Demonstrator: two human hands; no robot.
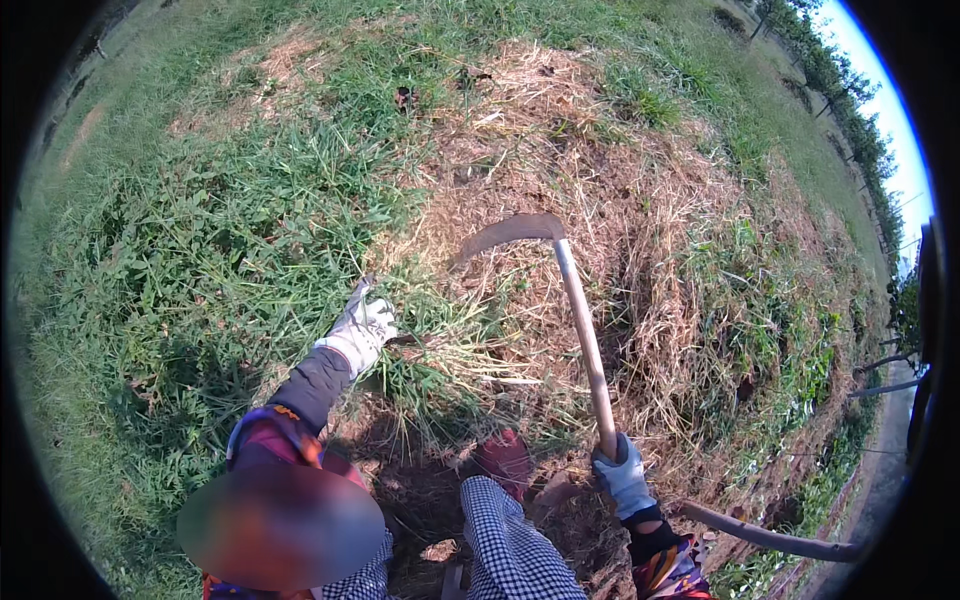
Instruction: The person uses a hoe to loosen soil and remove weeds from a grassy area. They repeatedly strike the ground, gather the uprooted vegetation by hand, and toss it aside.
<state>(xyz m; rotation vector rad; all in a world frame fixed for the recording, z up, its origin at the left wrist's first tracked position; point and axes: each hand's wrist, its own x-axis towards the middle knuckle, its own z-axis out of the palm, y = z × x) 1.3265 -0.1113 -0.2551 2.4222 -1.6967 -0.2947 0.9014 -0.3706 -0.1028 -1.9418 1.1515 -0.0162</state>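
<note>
My right hand (624, 478), in a pale glove with a grey-blue back, is wrapped round the lower end of a sickle's wooden handle. The sickle (583, 335) stands out ahead of me, its curved, brownish blade (510, 232) pointing left over dry, cut ground. My left hand (360, 332), in a whitish glove, is low in the green growth with its fingers curled at a tuft of grass (440, 345). Pale cut stems of that tuft spread to the right of the glove. Grass partly hides the fingertips. The blade is apart from the left hand.
Dense green weeds (200, 270) cover the left side. Dry straw (665, 265) lies over brown soil ahead and right. A bare wooden stick (770, 532) lies at lower right, near a grey path (890, 450). My checked-cloth knee (510, 540) is below; trees (850, 85) line the far right.
</note>
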